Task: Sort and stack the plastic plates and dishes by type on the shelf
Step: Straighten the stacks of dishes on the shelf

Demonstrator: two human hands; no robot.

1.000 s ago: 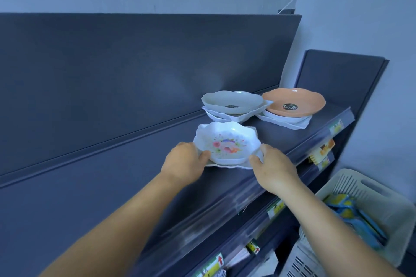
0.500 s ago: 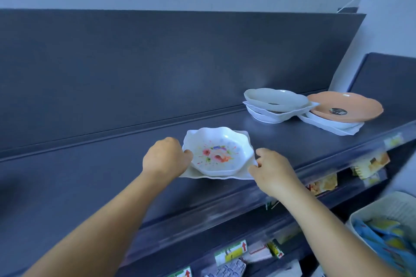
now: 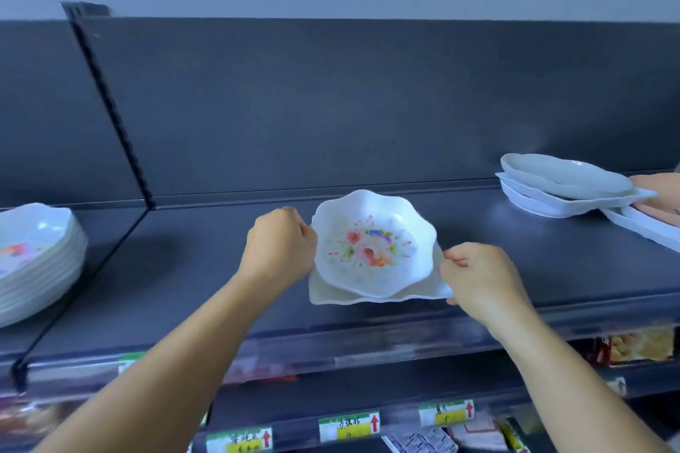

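Both arms reach forward and up to the dark grey metal shelf [image 3: 206,268]; the left hand [image 3: 277,245] is curled, knuckles toward the camera, fingers closed on the left rim of the white scalloped plastic bowl with a floral print [image 3: 373,245]; the right hand [image 3: 480,278] pinches the right corner of the white wavy-edged plastic plate [image 3: 331,296] lying under that bowl, thumb on top, fingers tucked beneath; bowl sits nested on plate, the pair near the shelf's front edge, about midway along it; whether the plate rests on the shelf or is lifted just clear, I cannot tell; the bowl has pink, red and purple flowers at its centre, rim fluted all round. Toward the right end of the shelf, near the back edge, a stack of plain white plastic dishes [image 3: 563,188], and beside it at the frame's edge a peach-coloured plastic plate [image 3: 658,182] on more white ones; at the left end, past the black upright divider [image 3: 114,114], a tall stack of white floral bowls [image 3: 36,261]; open shelf lies between the hands and either stack; below, price labels with red arrows [image 3: 347,425] line the lower shelf's front edge.
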